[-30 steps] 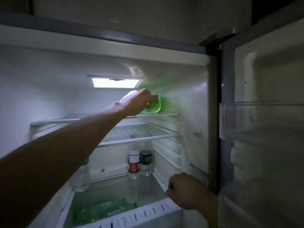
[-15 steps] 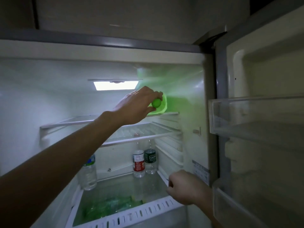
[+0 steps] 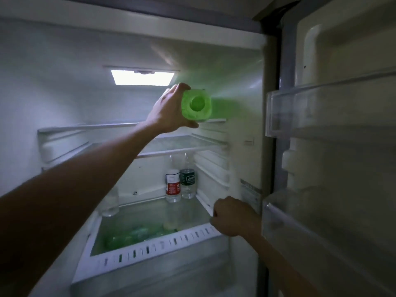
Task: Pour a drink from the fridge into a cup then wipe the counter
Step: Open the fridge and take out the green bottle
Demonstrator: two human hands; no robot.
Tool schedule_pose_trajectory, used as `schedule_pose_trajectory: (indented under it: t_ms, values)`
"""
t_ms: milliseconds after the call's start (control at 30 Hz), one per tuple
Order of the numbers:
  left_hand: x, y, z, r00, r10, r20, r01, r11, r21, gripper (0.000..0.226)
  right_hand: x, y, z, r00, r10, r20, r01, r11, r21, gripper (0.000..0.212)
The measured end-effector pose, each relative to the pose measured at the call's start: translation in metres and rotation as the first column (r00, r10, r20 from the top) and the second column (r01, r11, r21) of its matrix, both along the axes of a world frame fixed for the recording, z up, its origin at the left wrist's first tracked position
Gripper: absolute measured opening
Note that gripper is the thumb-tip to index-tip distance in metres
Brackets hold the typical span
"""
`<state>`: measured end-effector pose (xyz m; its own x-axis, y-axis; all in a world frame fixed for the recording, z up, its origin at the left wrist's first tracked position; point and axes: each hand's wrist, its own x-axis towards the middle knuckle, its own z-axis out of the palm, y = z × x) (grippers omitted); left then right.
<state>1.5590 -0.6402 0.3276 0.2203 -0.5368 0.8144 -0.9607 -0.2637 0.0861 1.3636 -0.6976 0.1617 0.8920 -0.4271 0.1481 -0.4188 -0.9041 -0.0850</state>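
Early days: the left hand [image 3: 169,112] has its fingers wrapped round the green bottle [image 3: 196,104], up at the top shelf [image 3: 85,127]. The right hand [image 3: 233,217] sits clenched by the lower shelf [image 3: 150,247]. Pouring and wiping remain.

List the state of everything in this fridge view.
Translucent green plastic bottle: cap towards camera, gripped by left hand.
White fridge door: open.
Interior ceiling light: on.
Red-labelled clear bottle: upright.
Green-labelled clear bottle: upright.
Right hand: curled beside white vented shelf front.
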Motion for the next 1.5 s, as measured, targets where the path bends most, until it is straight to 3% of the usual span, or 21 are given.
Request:
schedule_pose_trajectory:
  t_ms: [200,300,433,633,833,1033,1167,1267,1367,1500]
  values:
    - [-0.011,0.013,-0.010,0.989,-0.093,0.113,0.104,0.990,-0.094,0.086,-0.010,0.013,0.003,0.999,0.029,0.025,-0.029,1.000,-0.012,0.021]
    - [-0.018,0.026,-0.012,0.968,-0.139,0.207,0.168,0.978,-0.127,0.081,-0.013,0.016,0.006,1.000,0.014,0.008,-0.013,0.999,-0.053,0.028]
    - [-0.028,0.033,-0.018,0.929,-0.169,0.329,0.196,0.979,-0.051,0.076,-0.013,0.021,0.010,0.999,0.000,0.035,0.002,0.997,-0.074,0.018]
    - [-0.036,0.029,-0.013,0.960,-0.150,0.234,0.194,0.965,-0.175,0.074,-0.017,0.026,0.007,0.997,-0.015,0.077,0.020,0.998,-0.058,0.023]
    - [-0.067,0.062,-0.033,0.974,-0.110,0.195,0.175,0.919,-0.354,0.073,-0.026,0.034,-0.002,0.999,-0.005,-0.034,0.004,1.000,-0.023,0.029]
    - [-0.138,0.091,-0.069,0.995,-0.087,0.041,0.093,0.756,-0.648,0.080,-0.034,0.039,-0.027,0.998,0.008,-0.066,-0.004,0.999,0.053,0.033]
    - [-0.173,0.105,-0.135,0.961,-0.171,-0.217,-0.033,0.709,-0.705,0.078,-0.050,0.047,-0.042,0.997,0.022,-0.068,-0.016,0.996,0.086,0.038]
    - [-0.197,0.115,-0.187,0.871,-0.172,-0.461,-0.202,0.728,-0.655,0.077,-0.052,0.049,-0.059,0.996,0.054,-0.069,-0.045,0.992,0.119,0.034]
    - [-0.217,0.129,-0.233,0.718,-0.207,-0.665,-0.329,0.741,-0.585,0.076,-0.058,0.049,-0.086,0.986,0.072,-0.147,-0.046,0.983,0.175,0.030]
    - [-0.245,0.153,-0.282,0.549,-0.245,-0.799,-0.427,0.740,-0.520,0.074,-0.088,0.059,-0.119,0.949,0.066,-0.307,0.006,0.973,0.229,0.024]
